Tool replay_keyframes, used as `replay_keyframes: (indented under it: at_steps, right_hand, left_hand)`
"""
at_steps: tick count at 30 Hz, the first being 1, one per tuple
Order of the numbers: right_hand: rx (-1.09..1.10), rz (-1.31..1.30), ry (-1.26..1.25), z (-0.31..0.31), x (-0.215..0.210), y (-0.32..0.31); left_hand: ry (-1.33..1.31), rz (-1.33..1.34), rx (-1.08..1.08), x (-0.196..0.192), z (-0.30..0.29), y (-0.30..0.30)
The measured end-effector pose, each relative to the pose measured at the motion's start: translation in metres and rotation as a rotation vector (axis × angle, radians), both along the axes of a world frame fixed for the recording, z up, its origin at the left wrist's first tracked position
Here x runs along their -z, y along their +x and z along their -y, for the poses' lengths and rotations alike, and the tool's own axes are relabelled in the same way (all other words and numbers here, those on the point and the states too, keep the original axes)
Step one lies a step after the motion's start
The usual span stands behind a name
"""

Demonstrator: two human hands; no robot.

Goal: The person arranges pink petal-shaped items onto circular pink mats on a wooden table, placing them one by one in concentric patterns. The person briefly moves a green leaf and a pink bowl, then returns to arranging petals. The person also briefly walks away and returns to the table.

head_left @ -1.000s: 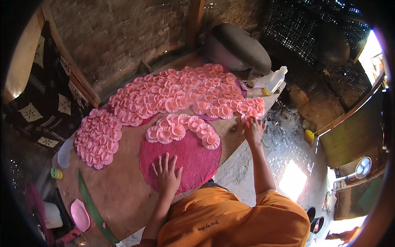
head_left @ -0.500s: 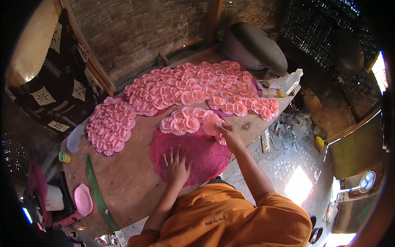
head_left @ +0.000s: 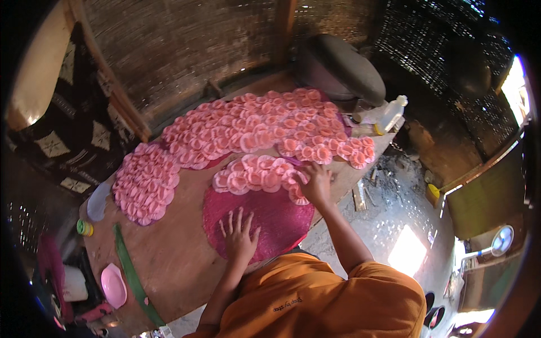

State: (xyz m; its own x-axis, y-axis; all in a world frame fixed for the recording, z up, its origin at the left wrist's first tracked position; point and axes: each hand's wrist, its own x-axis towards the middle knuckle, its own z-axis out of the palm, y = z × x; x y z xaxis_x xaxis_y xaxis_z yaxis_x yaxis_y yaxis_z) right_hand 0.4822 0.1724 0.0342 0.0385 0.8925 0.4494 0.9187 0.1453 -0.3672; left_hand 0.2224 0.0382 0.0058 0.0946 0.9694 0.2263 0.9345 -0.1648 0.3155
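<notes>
My left hand [head_left: 241, 239] lies flat with its fingers spread on a round magenta woven mat [head_left: 273, 217]. Over the mat's far right side is my right hand [head_left: 316, 185], its fingers apart at the edge of a cluster of thin pink frilled rounds [head_left: 259, 172]. Those rounds overlap along the mat's far rim; the right fingertips cover part of the end ones. Whether they touch a piece cannot be made out. Beyond, many more pink frilled rounds [head_left: 231, 127] blanket other magenta mats, with another heap [head_left: 145, 183] to the left.
The wooden table [head_left: 169, 248] bears a green strip [head_left: 129, 270], a pink oval dish [head_left: 114, 285] and a small green-and-yellow container [head_left: 84, 227]. At its far right are a large dark pot [head_left: 338, 67] and a clear bottle [head_left: 391, 115]. A woven wall stands behind.
The single pink round that my right hand held is no longer seen raised in its fingers. That hand has opened over the cluster; my left hand stays on the mat. The view has shifted slightly.
</notes>
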Motion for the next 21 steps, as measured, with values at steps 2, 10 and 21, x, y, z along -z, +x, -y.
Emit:
replay_keyframes:
  at_steps: [2,10,21]
  right_hand:
    - [0.192,-0.063,0.039,-0.02,0.0,0.058]
    - [0.563,0.212,-0.048,-0.029,0.018,0.176]
    - [-0.157,-1.591,-0.55,0.021,-0.011,0.075]
  left_hand:
    - [0.008,0.009,0.006,0.0,-0.001,0.001]
    - [0.0,-0.008,-0.003,-0.008,0.001,0.002]
    - [-0.017,-0.037,-0.007,-0.01,0.001,0.003]
